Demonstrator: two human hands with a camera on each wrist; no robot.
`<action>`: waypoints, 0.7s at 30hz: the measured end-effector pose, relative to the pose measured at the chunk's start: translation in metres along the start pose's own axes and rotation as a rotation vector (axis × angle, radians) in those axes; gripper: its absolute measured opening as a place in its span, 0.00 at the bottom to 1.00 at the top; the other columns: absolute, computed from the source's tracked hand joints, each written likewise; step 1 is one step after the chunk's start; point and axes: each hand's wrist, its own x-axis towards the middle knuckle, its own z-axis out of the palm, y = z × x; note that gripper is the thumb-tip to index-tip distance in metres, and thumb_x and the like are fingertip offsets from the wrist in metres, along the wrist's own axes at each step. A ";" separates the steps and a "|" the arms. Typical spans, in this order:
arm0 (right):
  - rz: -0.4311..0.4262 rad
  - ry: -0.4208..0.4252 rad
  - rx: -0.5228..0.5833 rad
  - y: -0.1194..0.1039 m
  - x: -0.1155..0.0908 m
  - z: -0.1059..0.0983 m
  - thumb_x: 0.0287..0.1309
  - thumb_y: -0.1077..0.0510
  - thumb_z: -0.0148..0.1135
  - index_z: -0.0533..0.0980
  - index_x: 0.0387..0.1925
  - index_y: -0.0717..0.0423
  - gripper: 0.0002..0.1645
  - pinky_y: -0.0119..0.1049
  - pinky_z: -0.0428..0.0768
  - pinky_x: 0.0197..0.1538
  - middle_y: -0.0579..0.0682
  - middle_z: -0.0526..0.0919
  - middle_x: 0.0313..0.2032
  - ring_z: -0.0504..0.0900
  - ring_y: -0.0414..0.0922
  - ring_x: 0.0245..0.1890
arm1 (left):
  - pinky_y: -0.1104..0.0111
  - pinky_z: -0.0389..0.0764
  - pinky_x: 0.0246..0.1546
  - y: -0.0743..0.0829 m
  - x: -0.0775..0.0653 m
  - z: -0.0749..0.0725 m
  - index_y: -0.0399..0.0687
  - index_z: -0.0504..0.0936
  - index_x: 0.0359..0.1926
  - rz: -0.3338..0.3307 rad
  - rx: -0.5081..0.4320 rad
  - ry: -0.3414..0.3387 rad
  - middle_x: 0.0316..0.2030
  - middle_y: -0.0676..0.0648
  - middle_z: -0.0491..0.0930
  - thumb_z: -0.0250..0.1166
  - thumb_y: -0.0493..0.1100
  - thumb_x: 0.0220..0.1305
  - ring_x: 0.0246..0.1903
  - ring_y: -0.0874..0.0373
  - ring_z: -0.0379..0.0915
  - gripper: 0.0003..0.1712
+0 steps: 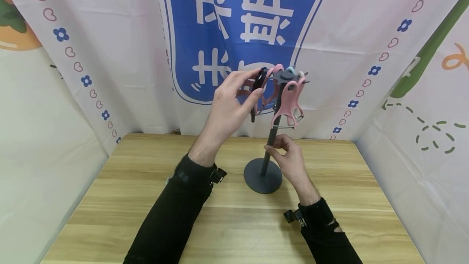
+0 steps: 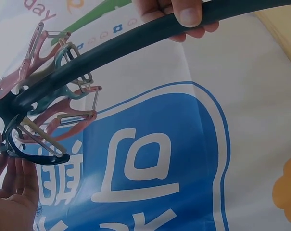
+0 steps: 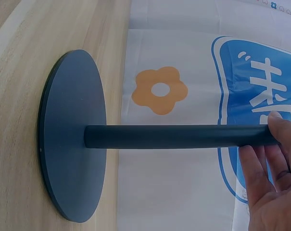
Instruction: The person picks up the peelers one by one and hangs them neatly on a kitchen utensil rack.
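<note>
A dark grey stand with a round base (image 1: 256, 180) and an upright pole (image 3: 179, 136) carries several Y-shaped peelers around its top. My left hand (image 1: 228, 107) pinches a black peeler (image 1: 260, 79) between thumb and fingers at the left side of the hook head (image 1: 286, 77). In the left wrist view, the black peeler (image 2: 37, 157) lies right at the hooks. Pink peelers (image 1: 290, 100) hang beside it, with a teal peeler (image 2: 63, 92) among them. Lower down, my right hand (image 1: 291, 160) grips the pole with thumb and fingers.
The stand is on a light wooden table (image 1: 227, 231), towards its back edge. Close behind hangs a white printed curtain (image 1: 132, 52) with a blue panel (image 1: 183, 31) of white characters. More printed cloth (image 1: 421, 121) borders the sides.
</note>
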 end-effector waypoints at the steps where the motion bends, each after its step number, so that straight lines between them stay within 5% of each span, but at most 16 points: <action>1: 0.001 -0.001 -0.002 0.000 0.000 0.000 0.62 0.47 0.73 0.80 0.45 0.47 0.14 0.46 0.86 0.46 0.44 0.87 0.40 0.85 0.42 0.44 | 0.72 0.79 0.55 0.000 0.001 0.001 0.55 0.75 0.72 0.001 -0.003 -0.001 0.61 0.51 0.75 0.64 0.54 0.72 0.55 0.65 0.75 0.30; 21: 0.015 -0.018 0.000 -0.001 -0.002 -0.001 0.63 0.47 0.72 0.80 0.46 0.46 0.14 0.43 0.87 0.46 0.44 0.86 0.41 0.84 0.42 0.45 | 0.72 0.80 0.54 -0.006 -0.004 0.008 0.50 0.76 0.69 0.013 -0.021 -0.035 0.58 0.48 0.77 0.68 0.48 0.70 0.53 0.64 0.76 0.29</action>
